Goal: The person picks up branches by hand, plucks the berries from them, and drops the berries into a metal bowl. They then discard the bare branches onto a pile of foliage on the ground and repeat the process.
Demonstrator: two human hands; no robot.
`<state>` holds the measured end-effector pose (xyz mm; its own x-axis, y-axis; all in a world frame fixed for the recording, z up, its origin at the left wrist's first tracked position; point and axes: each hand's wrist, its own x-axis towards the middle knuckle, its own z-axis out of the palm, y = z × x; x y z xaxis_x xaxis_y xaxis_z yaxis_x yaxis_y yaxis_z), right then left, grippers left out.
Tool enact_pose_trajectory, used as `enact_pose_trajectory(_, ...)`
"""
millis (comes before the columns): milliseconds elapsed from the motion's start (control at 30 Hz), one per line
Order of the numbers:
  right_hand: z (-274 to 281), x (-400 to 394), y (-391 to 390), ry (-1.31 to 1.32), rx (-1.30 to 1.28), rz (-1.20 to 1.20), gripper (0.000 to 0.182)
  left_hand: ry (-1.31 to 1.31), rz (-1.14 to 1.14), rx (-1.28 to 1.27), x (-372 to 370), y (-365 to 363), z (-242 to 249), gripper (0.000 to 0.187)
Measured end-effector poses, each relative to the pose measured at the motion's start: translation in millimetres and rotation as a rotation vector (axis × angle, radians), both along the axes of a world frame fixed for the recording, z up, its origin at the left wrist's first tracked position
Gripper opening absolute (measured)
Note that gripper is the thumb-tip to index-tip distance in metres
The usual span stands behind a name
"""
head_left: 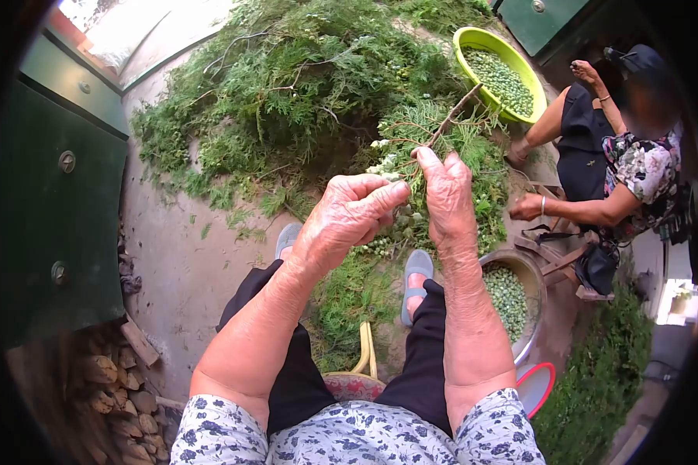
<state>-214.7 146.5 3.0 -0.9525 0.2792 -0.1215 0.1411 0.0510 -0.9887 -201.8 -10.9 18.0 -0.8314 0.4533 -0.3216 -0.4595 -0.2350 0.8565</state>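
Pinched in my right hand [448, 190] is a green branch [454, 116] with a brown woody stem that points up and to the right. Pale green berries [384, 164] hang in clusters on its left side. Just left of it is my left hand [353, 213], its thumb and fingers pressed together close to the berries; what they hold, if anything, is hidden. Beyond both hands lies a large heap of green branches [287, 101]. Loose sprigs [349, 298] cover the ground between my feet.
A yellow-green basin [537, 97] of green berries stands at the upper right. Near my right forearm is a metal basin [541, 298] of berries. A co-worker [597, 155] sits at the right by a wooden stool [562, 260]. Firewood [124, 395] is stacked lower left, below green doors [46, 194].
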Motion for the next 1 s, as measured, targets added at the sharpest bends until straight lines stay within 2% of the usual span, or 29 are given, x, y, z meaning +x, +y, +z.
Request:
enact_pose_trajectory(133,-6.9,-0.9,-1.2,0.105,0.071,-0.023,0.019,0.048,0.001,0.031,2.3,3.4,-1.5,0.020)
enact_pose_trajectory(200,-4.2,0.5,-1.4,0.058,0.270,-0.053,0.022,0.069,-0.009,0.026,2.8,5.4,-1.1,0.020)
enact_pose_trajectory(300,-10.9,-0.6,-0.2,0.197,0.184,-0.155,0.025,0.012,0.038,0.022,5.0,10.1,2.2,0.019)
enact_pose_trajectory(400,5.1,2.9,-4.7,0.081,0.298,-0.282,0.024,0.075,0.096,-0.032,10.4,13.7,3.3,0.019)
enact_pose_trajectory(467,-1.8,-7.5,8.1,0.098,0.027,-0.393,0.023,0.062,0.175,0.014,15.4,13.6,3.6,0.020)
enact_pose_trajectory(500,3.0,-7.8,16.0,0.103,0.043,-0.380,0.022,-0.017,0.179,0.059,15.3,10.3,3.8,0.020)
enact_pose_trajectory(533,-2.5,-13.6,21.6,0.159,-0.085,-0.393,0.020,-0.017,0.177,0.059,14.6,8.3,5.2,0.020)
enact_pose_trajectory(633,-4.4,-13.3,30.5,0.173,-0.205,-0.379,0.016,-0.202,0.224,0.264,8.6,2.3,2.9,0.015)
enact_pose_trajectory(700,-4.2,-14.3,29.5,0.192,-0.390,-0.429,0.017,-0.235,0.244,0.297,7.9,6.6,7.5,0.014)
enact_pose_trajectory(800,7.4,-8.2,23.8,0.173,-0.437,-0.387,0.019,-0.276,0.228,0.360,8.0,9.5,1.3,0.016)
enact_pose_trajectory(900,14.4,-4.4,17.0,0.188,-0.485,-0.344,0.015,-0.383,0.107,0.403,10.7,11.8,-8.1,0.019)
enact_pose_trajectory(1000,8.9,-3.5,17.5,0.175,-0.550,-0.312,0.013,-0.337,0.183,0.341,12.6,20.4,-12.9,0.018)
